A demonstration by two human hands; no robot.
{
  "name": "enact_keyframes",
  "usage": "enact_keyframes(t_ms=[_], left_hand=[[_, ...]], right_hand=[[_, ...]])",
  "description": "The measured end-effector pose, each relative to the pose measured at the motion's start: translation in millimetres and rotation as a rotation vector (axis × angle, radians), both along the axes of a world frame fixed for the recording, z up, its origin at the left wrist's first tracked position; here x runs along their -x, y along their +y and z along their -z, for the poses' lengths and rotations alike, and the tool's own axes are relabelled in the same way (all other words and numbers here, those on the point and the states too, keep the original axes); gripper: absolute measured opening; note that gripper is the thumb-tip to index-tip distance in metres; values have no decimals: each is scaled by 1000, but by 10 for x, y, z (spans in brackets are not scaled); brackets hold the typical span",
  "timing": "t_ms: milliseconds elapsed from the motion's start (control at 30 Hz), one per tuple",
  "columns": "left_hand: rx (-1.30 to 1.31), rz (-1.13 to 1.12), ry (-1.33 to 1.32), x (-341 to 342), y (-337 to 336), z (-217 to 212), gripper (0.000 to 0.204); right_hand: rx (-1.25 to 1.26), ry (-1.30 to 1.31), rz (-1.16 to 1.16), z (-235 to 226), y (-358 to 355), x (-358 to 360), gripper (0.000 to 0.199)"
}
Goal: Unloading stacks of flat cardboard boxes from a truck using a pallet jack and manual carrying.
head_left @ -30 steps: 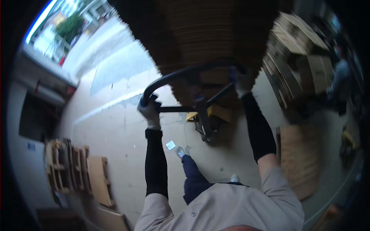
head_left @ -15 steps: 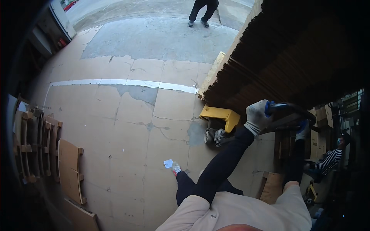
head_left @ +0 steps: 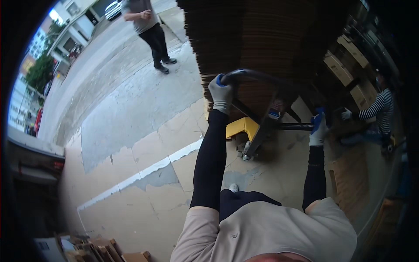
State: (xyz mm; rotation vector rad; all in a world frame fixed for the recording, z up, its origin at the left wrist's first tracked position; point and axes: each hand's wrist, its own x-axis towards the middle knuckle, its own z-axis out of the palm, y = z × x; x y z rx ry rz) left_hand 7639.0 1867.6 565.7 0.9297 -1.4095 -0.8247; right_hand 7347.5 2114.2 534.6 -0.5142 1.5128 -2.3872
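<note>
My left hand (head_left: pixel 221 94), in a grey-and-blue work glove, is closed on the upper left part of the black looped handle (head_left: pixel 264 80) of a pallet jack. Lower down on the right, my gloved right hand (head_left: pixel 319 129) grips the other side of the handle. The pallet jack's yellow body (head_left: pixel 241 126) and a small wheel (head_left: pixel 247 150) show beneath and between my arms. Just beyond the handle rises a tall stack of flat brown cardboard sheets (head_left: pixel 262 43). Its full extent is cut off by the dark rim.
A person (head_left: pixel 152 35) stands outside at the upper left. Another person in a striped top (head_left: pixel 375 109) is at the right, near cardboard boxes (head_left: pixel 349 74). Wooden pallets (head_left: pixel 98 251) lie at the lower left. A white line (head_left: pixel 139 175) crosses the cracked tile floor (head_left: pixel 131 218).
The view has swung leftward, bringing in the street and more of the person outside. My arms now reach forward, more spread, with both hands still on the handle.
</note>
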Motion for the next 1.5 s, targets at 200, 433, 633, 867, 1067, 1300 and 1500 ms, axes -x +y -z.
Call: enact_keyframes(t_ms=[200, 433, 633, 867, 1067, 1300, 1500], left_hand=[[-119, 267, 139, 745, -620, 61, 10], [-160, 199, 209, 854, -629, 4, 18], [-94, -31, 216, 844, -872, 259, 26], [-229, -76, 158, 554, -1229, 457, 54], [-216, -298, 85, 554, -1052, 663, 38], [-193, -352, 216, 626, -834, 817, 35], [-59, -288, 224, 533, -755, 989, 24]], right_hand=[[-42, 120, 151, -107, -215, 88, 8], [-18, 396, 266, -129, -795, 451, 25], [-53, 341, -207, -268, -1212, 882, 21], [61, 505, -181, 23, -1750, 922, 26], [-19, 383, -381, 159, -1964, 1290, 18], [42, 410, -364, 309, -2018, 1338, 17], [60, 433, -355, 444, -1917, 1228, 17]])
